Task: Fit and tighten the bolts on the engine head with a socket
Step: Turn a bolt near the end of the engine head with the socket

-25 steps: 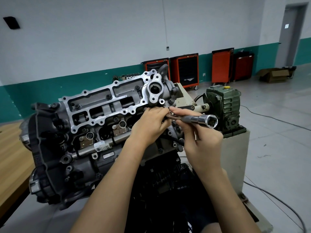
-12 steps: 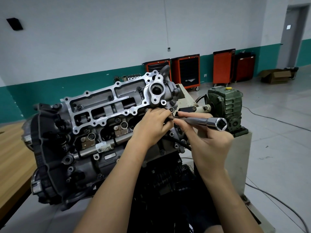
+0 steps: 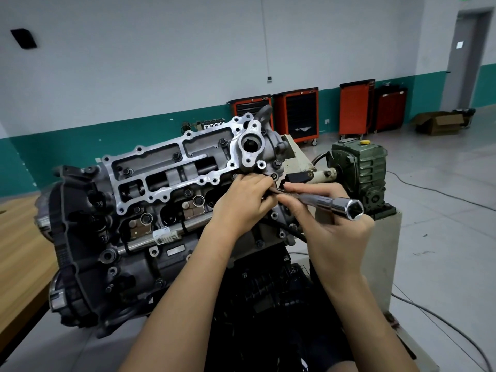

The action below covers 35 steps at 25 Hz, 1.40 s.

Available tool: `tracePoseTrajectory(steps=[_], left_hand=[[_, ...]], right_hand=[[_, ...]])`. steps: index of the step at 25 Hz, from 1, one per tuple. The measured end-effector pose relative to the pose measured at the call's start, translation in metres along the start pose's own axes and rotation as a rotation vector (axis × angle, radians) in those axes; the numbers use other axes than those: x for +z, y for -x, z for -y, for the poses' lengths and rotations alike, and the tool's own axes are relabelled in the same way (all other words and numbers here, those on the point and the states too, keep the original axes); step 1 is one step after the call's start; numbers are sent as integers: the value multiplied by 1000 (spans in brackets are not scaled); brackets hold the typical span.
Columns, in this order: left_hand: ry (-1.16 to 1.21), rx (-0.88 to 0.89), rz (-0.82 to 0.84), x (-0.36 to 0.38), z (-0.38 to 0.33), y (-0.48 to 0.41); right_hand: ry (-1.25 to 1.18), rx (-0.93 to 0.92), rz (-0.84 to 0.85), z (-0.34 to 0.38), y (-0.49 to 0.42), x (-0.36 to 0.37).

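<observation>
Background: red tool carts by wall.
Engine head: centre.
Socket tool: at its right end (socket faces camera).
Right hand: grips shaft.
Left hand: curled at tip, grip hidden.

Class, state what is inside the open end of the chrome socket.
The socket mouth shows a dark, angular recess with no bolt visible; its depth is in shadow. The left hand covers the tool's other end.
</observation>
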<state>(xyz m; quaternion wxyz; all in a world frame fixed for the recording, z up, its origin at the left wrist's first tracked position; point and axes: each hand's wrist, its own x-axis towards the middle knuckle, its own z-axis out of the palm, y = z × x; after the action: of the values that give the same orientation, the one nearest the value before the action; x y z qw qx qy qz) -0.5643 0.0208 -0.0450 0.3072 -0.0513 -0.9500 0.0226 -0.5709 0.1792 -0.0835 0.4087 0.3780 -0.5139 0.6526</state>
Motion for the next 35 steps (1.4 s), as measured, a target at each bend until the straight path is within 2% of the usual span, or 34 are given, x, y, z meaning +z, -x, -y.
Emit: tracePoseTrajectory(steps=[4,9,14,19,24,29,33,35], left_hand=[[2,-10,28,1,1,-1],[17,-9,1,0,-1,0],[4,-11,12,0,0,0],[11,-17,3,0,-1,0],[19,-23,9,0,0,-1],[11,-10,4,1,0,-1],[4,-18,17,1,1,-2],[13,-24,9,0,0,-1]], right_hand=[[32,-75,141,3,2,0],[62,-25,-21,3,-3,-2],[87,-78,66,5,8,5],[60,-43,-52,5,-3,-2],[8,-32,86,3,7,3],[7,3,-16,4,-3,0],[69,-49,96,5,5,4],[77,-55,77,2,0,1]])
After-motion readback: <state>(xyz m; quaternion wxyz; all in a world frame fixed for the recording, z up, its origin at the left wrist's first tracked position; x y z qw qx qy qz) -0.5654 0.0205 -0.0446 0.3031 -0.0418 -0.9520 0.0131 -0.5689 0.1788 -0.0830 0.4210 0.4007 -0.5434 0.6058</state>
